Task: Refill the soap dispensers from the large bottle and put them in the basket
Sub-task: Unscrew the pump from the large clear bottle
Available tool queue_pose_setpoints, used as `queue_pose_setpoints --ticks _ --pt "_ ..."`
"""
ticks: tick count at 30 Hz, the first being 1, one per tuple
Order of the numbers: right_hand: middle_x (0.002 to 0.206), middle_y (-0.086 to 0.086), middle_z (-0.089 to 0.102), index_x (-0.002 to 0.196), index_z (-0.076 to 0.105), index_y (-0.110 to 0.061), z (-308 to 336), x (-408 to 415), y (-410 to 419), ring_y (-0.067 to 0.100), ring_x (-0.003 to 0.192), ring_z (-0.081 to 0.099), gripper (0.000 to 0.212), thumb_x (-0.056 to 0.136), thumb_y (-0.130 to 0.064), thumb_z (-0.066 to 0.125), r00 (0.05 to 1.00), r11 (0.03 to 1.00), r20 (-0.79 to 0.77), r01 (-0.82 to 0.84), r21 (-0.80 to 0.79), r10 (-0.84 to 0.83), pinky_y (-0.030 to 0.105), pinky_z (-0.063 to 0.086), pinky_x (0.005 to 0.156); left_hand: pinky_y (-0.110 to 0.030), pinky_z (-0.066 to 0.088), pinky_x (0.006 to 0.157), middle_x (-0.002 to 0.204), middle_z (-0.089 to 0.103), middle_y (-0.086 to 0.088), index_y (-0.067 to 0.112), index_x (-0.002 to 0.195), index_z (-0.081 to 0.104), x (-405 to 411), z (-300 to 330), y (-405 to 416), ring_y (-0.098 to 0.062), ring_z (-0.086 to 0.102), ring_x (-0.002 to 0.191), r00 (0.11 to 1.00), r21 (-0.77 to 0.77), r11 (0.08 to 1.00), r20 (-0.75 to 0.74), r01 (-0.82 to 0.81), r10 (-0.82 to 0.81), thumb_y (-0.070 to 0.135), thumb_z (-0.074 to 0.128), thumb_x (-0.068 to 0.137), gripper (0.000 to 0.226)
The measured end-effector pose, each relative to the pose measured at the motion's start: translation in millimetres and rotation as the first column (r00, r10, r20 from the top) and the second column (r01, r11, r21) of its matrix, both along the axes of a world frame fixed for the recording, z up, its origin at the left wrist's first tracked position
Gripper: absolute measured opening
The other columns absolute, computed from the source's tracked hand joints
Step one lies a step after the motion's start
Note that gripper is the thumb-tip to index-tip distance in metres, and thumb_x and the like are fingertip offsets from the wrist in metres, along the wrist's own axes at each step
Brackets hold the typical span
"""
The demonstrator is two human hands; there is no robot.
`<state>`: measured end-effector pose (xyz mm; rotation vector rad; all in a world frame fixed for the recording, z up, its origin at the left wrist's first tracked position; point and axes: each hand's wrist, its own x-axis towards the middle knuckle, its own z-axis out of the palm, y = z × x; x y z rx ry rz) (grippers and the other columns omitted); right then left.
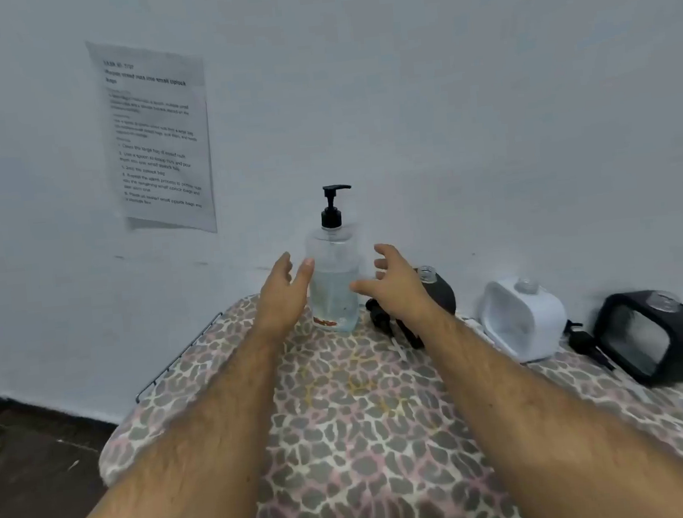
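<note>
Hands, left (283,293) and right (395,281), fingers spread and released, are flanking the large clear plastic pump bottle (333,276); grasping it likely comes next.

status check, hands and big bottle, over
Left hand and right hand open, flanking large bottle, no grip. Bottle upright, pump on. Nothing between.

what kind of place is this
Likely a makeshift task-recording room, not a bathroom: a padded ironing board serves as the table, a printed instruction sheet is taped to the bare wall, and the floor is dark.
</note>
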<state>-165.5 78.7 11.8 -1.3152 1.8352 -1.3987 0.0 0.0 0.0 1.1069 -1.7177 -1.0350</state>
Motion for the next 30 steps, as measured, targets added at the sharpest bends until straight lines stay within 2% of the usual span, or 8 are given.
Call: queue_pose_setpoints --ticks 4,7,8,11,14,22,26,30 --pt "0.153 0.01 0.036 0.154 0.021 -0.019 -13.5 -2.8 -26.8 0.026 0.137 0.041 0.093 0.081 -0.019 0.078 0.999 0.998 0.023 -0.049 0.033 0.048 0.042 0.043 0.107 -0.03 0.038 0.111 0.155 0.043 0.004 0.023 0.154 0.036 -10.4 -8.0 -18.4 -0.016 0.042 0.142 0.992 0.035 0.997 -0.1 0.075 -0.071 0.05 0.046 0.102 0.059" --pt "0.138 0.007 0.052 0.148 0.033 -0.016 -22.0 4.5 -48.0 0.025 0.124 0.054 0.08 0.081 -0.015 0.078 0.994 0.996 0.068 -0.082 -0.019 0.083 0.046 0.049 0.102 -0.01 0.049 0.083 0.116 0.065 0.031 0.04 0.128 0.055 -17.6 -18.0 -28.6 0.013 0.06 0.109 0.98 0.022 0.988 -0.133 0.153 -0.149 0.042 0.044 0.105 0.026" --pt "0.133 0.007 0.056 0.144 0.037 -0.015 -21.3 7.8 -51.8 0.024 0.119 0.058 0.075 0.081 -0.014 0.078 0.994 0.997 0.081 -0.069 -0.041 0.072 0.046 0.05 0.1 -0.013 0.05 0.082 0.113 0.065 0.029 0.04 0.127 0.055 -18.3 -18.3 -28.4 0.013 0.061 0.102 0.979 0.007 0.99 -0.148 0.144 -0.141 0.041 0.045 0.105 0.024" --pt "0.125 0.007 0.061 0.133 0.047 -0.016 -21.6 10.2 -54.6 0.024 0.11 0.062 0.064 0.078 -0.014 0.081 0.997 0.996 0.073 -0.007 -0.085 0.013 0.047 0.053 0.095 -0.035 0.049 0.102 0.127 0.062 0.006 0.026 0.142 0.049 -19.5 -16.9 -26.5 -0.011 0.06 0.117 0.988 -0.046 0.996 -0.134 0.072 -0.078 0.038 0.045 0.106 0.039" --pt "0.122 0.007 0.062 0.13 0.05 -0.015 -24.9 8.4 -37.6 0.023 0.107 0.063 0.064 0.076 -0.018 0.084 0.999 0.995 0.05 0.017 -0.102 -0.012 0.046 0.055 0.092 -0.044 0.051 0.103 0.122 0.062 0.007 0.024 0.143 0.051 -15.0 -16.9 -12.9 -0.014 0.06 0.116 0.995 -0.095 0.993 -0.07 0.066 -0.073 0.037 0.046 0.105 0.04" --pt "0.113 0.005 0.069 0.126 0.056 -0.011 -14.4 -1.6 54.4 0.019 0.101 0.067 0.068 0.068 -0.026 0.089 0.999 0.997 0.032 -0.014 -0.082 0.017 0.044 0.057 0.09 -0.048 0.057 0.093 0.122 0.069 0.001 0.023 0.138 0.058 -3.6 -8.7 62.5 -0.014 0.066 0.11 0.997 -0.136 0.988 -0.01 0.076 -0.079 0.042 0.053 0.101 0.041" --pt "0.101 0.002 0.072 0.114 0.06 -0.016 -17.8 -3.0 115.9 0.017 0.093 0.07 0.055 0.068 -0.023 0.089 0.999 0.997 0.016 -0.03 -0.073 0.032 0.045 0.058 0.086 -0.048 0.059 0.089 0.119 0.069 0.001 0.022 0.134 0.06 1.6 -10.9 115.8 -0.015 0.067 0.108 0.991 -0.132 0.982 -0.003 0.134 -0.136 0.045 0.055 0.099 0.042" --pt "0.102 -0.004 0.072 0.115 0.061 -0.02 -20.1 -6.3 168.6 0.01 0.093 0.068 0.058 0.066 -0.028 0.091 1.0 0.997 -0.011 -0.004 -0.08 0.003 0.037 0.059 0.083 -0.047 0.061 0.083 0.117 0.071 0.001 0.021 0.131 0.063 -0.8 -14.4 163.6 -0.014 0.069 0.104 0.983 -0.143 0.973 -0.007 0.18 -0.183 0.045 0.055 0.099 0.041"
